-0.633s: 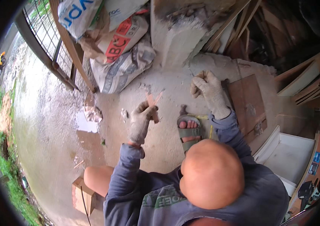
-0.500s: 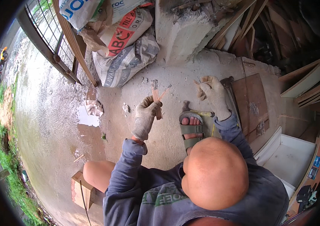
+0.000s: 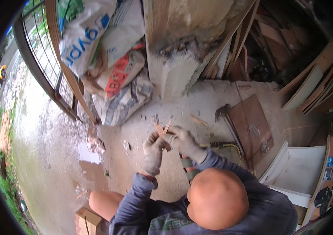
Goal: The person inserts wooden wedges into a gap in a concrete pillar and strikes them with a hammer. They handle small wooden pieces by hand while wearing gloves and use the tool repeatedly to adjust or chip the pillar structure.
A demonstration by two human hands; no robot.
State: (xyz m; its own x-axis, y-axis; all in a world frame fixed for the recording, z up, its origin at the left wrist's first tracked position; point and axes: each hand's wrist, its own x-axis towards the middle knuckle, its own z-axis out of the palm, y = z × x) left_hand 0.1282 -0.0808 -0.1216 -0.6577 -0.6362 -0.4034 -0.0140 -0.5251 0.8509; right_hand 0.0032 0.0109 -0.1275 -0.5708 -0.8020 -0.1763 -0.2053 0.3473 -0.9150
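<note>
Both hands wear pale knit work gloves and meet above the concrete floor. My left hand point(image 3: 153, 153) is closed around a small fanned bundle of thin wooden strips point(image 3: 160, 129) with greyish tips. My right hand point(image 3: 185, 144) has its fingers pressed together at the bundle's right side, beside a strip that slants away from the others. Its fingertips partly overlap the strips, and the palms are hidden. On the floor beyond my right hand lies a loose wooden sliver point(image 3: 199, 120).
A dark-headed hammer point(image 3: 222, 112) lies beside a brown board point(image 3: 250, 127) at right. Stacked cement bags point(image 3: 123, 98) stand at far left near a metal gate point(image 3: 53, 88). A white drawer-like box point(image 3: 297, 166) and leaning wood panels point(image 3: 311, 86) are at right.
My right hand has moved left to the strips in my left hand. The sliver it pinched before appears to lie on the floor now. The view has tilted, shifting the scene downward.
</note>
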